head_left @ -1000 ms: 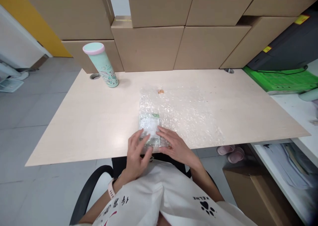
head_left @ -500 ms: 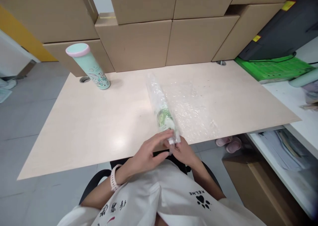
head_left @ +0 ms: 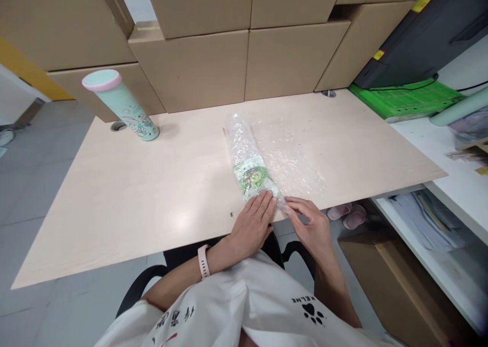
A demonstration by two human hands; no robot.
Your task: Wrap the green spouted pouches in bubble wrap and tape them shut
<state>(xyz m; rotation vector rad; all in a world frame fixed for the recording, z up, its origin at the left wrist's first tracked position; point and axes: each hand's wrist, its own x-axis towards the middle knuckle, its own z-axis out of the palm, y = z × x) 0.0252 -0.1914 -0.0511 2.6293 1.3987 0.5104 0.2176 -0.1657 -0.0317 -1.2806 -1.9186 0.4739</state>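
Note:
A white-and-green printed item (head_left: 251, 177) lies near the table's front edge, rolled in clear bubble wrap (head_left: 242, 136). Its kind is hard to make out through the plastic. My left hand (head_left: 253, 222) rests flat on the near end of the item, fingers stretched out. Just to the right, my right hand (head_left: 310, 227) pinches the near corner of the bubble wrap between thumb and fingers. A loose sheet of the wrap spreads flat over the table to the right of the roll.
A mint tumbler with a pink rim (head_left: 125, 108) stands at the table's back left. Cardboard boxes (head_left: 208, 70) are stacked behind the table (head_left: 125, 199). At the right, a green plastic tray (head_left: 407, 98) sits by a white shelf (head_left: 423, 138). A small dark speck lies near my left hand.
My left hand has come down flat onto the wrapped item. My right hand has moved out from beneath its near end to the right, pinching the wrap's corner. The item looks turned, showing more green print.

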